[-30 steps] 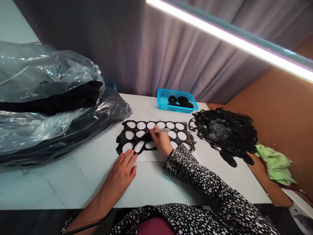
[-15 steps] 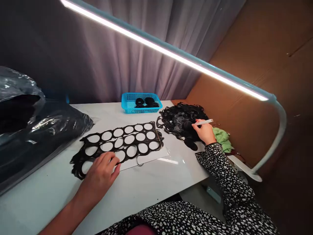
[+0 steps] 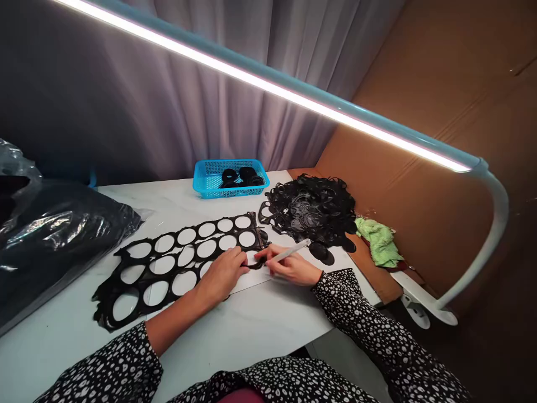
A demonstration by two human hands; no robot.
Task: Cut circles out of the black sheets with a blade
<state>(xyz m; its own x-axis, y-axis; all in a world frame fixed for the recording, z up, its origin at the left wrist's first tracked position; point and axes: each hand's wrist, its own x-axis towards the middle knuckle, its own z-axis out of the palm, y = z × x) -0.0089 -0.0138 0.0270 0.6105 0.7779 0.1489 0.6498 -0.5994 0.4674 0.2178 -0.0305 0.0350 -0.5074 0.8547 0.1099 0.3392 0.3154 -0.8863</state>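
On a white board lies a thin black sheet with rows of round holes (image 3: 171, 284). My left hand (image 3: 224, 273) rests over its near edge, fingers bent together, with thumb and fingertips closed on the sheet beside a hole at the right end. In my right hand (image 3: 296, 267) is a slim white pen-shaped tool (image 3: 291, 250), slanting up to the right. The fingers of that hand are at the sheet's right near corner, close to my left fingertips. The tool's working tip is too small to make out.
Behind the sheet stands a blue plastic basket (image 3: 201, 183) holding several black round pieces. A heap of black scraps and discs (image 3: 312, 210) lies to the right, near a green cloth (image 3: 380, 243). A dark plastic bag (image 3: 71, 235) sits left; a lit lamp (image 3: 268, 81) crosses overhead.
My right hand has come from the black heap leftward to the sheet's right end, still holding the white tool. My left hand has slid right along the sheet. The view has shifted slightly.
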